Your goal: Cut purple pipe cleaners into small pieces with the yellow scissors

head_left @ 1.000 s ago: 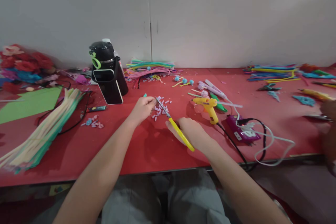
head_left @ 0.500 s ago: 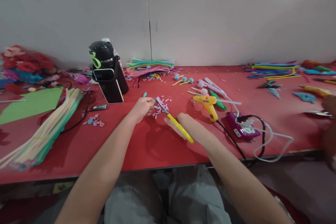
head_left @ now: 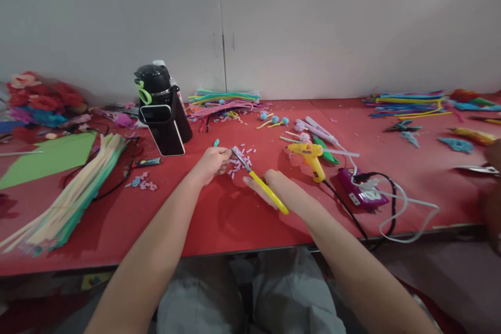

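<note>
My right hand (head_left: 279, 190) is wrapped round the yellow handles of a pair of scissors (head_left: 259, 182), whose blades point up-left toward my left hand. My left hand (head_left: 211, 162) is pinched shut on a thin green-tipped stem (head_left: 215, 142), right at the blade tips. A heap of small lilac cuttings (head_left: 240, 159) lies on the red table (head_left: 219, 219) just beyond the blades.
A yellow glue gun (head_left: 311, 156) and a purple power strip (head_left: 362, 193) with cables lie right of my hand. A black bottle (head_left: 160, 109) stands at the left, beside a bundle of pale stems (head_left: 74, 193) and green paper (head_left: 50, 154). Pipe cleaners (head_left: 223, 100) line the back wall. Another person's hand (head_left: 493, 159) shows at the right edge.
The scissors and my right hand have shifted slightly up and left toward my left hand. My left hand has stayed in place.
</note>
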{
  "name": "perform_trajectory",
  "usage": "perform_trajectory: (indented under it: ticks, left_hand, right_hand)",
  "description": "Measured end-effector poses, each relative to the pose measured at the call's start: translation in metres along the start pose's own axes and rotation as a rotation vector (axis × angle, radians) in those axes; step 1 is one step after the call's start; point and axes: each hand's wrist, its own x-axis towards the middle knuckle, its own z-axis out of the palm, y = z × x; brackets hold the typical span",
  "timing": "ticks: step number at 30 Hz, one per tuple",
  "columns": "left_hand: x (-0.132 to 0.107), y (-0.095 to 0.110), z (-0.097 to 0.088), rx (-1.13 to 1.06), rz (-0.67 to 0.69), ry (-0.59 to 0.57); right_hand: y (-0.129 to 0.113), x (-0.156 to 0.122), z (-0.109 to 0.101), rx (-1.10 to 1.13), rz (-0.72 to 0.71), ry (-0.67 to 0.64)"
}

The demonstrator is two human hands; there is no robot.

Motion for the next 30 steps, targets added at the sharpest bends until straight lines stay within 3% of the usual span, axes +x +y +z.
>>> perform_trajectory:
  ticks: [13, 24, 30]
  left_hand:
    - [0.0, -0.001, -0.004, 0.035, -0.013, -0.008]
    - [0.0, 0.0, -0.01, 0.096, -0.004, -0.005]
    - [-0.003, 0.005, -0.019, 0.164, 0.008, -0.041]
  right_hand:
    - [-0.002, -0.002, -0.004, 0.015, -0.004, -0.026]
    - [-0.001, -0.004, 0.003, 0.091, 0.0, 0.039]
    - [0.013, 0.003, -0.007, 0.4, -0.055, -0.142]
